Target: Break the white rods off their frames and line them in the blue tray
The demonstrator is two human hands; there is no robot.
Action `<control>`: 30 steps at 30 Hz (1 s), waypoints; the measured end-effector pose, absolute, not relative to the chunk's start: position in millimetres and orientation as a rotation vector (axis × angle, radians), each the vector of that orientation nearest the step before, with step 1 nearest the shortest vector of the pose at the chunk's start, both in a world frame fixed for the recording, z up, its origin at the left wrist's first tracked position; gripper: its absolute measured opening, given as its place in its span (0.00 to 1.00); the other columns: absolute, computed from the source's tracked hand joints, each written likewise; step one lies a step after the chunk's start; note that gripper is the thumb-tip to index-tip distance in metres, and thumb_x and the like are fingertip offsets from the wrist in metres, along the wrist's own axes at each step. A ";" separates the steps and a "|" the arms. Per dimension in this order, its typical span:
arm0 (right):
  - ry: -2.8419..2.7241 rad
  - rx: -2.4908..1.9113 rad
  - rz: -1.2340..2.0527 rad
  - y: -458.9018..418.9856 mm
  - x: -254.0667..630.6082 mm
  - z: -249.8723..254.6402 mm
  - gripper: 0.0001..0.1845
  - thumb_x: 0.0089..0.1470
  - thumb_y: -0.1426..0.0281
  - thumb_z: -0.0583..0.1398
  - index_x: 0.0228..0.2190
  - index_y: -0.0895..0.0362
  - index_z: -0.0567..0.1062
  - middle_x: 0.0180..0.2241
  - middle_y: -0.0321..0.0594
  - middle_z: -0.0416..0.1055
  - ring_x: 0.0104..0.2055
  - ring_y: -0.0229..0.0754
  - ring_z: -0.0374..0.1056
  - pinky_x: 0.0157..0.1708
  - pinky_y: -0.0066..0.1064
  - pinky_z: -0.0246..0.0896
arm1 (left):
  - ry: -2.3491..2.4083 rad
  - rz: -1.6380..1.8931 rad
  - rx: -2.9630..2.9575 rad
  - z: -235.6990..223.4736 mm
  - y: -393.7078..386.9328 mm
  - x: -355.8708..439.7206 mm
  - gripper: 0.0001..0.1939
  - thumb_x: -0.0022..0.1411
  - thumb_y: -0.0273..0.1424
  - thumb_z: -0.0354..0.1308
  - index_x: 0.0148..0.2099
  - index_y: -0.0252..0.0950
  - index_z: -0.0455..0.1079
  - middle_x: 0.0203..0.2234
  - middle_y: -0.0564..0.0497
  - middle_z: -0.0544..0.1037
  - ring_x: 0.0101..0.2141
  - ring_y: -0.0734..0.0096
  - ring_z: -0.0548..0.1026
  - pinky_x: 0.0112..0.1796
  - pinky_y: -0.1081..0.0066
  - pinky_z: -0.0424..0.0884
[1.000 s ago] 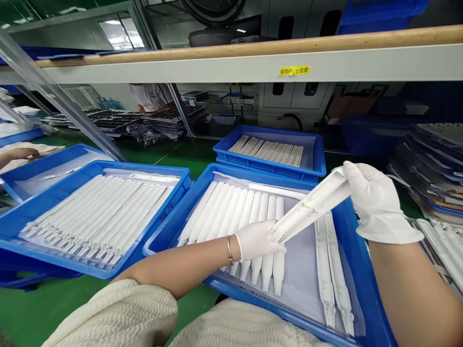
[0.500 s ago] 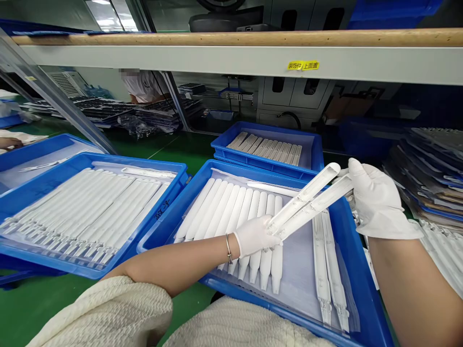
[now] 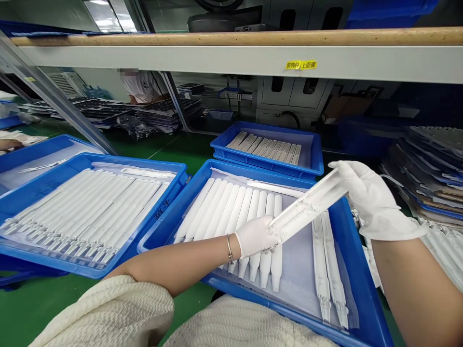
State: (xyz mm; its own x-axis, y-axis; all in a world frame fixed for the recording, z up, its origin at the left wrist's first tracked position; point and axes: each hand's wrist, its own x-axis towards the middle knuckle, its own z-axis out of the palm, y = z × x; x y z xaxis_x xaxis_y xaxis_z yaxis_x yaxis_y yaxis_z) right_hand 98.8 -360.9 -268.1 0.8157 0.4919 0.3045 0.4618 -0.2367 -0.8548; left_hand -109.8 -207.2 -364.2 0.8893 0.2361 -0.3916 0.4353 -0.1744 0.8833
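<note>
My left hand [image 3: 255, 237], in a white glove, is closed around the lower ends of two long white plastic strips [image 3: 307, 208]. They slope up to the right with their hollow, ribbed sides showing. My gloved right hand [image 3: 372, 200] grips their upper ends, where the strips lie close together, partly blurred. Under my hands is a blue tray [image 3: 374, 294] lined with clear film. A row of smooth white strips [image 3: 231, 207] lies in its left part, partly covered by my left hand. Two more strips [image 3: 327, 270] rest hollow side up at the right.
Another blue tray [image 3: 183, 168] of white strips stands to the left, and a smaller blue tray [image 3: 318, 152] behind. A shelf beam [image 3: 217, 60] crosses above. Stacked sheets [image 3: 427, 178] are at the right. A person [image 3: 144, 86] is in the background.
The two strips, spread apart at their upper ends before, are now nearly together. My right hand has shifted slightly left over their ends. My left hand has stayed almost still.
</note>
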 end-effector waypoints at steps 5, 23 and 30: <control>-0.690 -1.852 0.384 -356.9 114.6 -262.9 0.25 0.48 0.45 0.67 0.31 0.55 0.78 0.28 0.39 0.74 0.29 0.41 0.68 0.32 0.34 0.64 | 0.298 -0.448 1.872 -351.6 -214.5 -120.4 0.25 0.54 0.45 0.67 0.49 0.38 0.71 0.35 0.51 0.81 0.27 0.74 0.77 0.27 0.76 0.73; -1.340 -2.163 0.758 -299.7 170.0 -380.9 0.36 0.52 0.35 0.54 0.37 0.54 0.79 0.40 0.43 0.77 0.44 0.53 0.71 0.49 0.42 0.65 | 0.283 -0.233 1.953 -357.0 -198.2 -116.1 0.25 0.63 0.46 0.59 0.56 0.38 0.73 0.51 0.47 0.79 0.51 0.63 0.76 0.57 0.63 0.69; -1.540 -2.280 0.559 -309.8 163.8 -392.5 0.34 0.60 0.44 0.52 0.50 0.55 0.79 0.52 0.47 0.75 0.56 0.58 0.69 0.61 0.47 0.57 | 0.111 -0.223 2.254 -362.1 -195.5 -116.1 0.23 0.65 0.47 0.57 0.57 0.41 0.73 0.50 0.50 0.80 0.49 0.63 0.77 0.53 0.64 0.71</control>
State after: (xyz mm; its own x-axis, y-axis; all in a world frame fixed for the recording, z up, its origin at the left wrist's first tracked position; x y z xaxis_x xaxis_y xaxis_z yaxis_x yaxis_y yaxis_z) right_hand 163.8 -309.8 -392.5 0.3378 0.9315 -0.1349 0.8011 -0.3598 -0.4782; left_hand -116.1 -195.5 -362.1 0.9802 0.0048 -0.1978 0.1553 -0.6377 0.7544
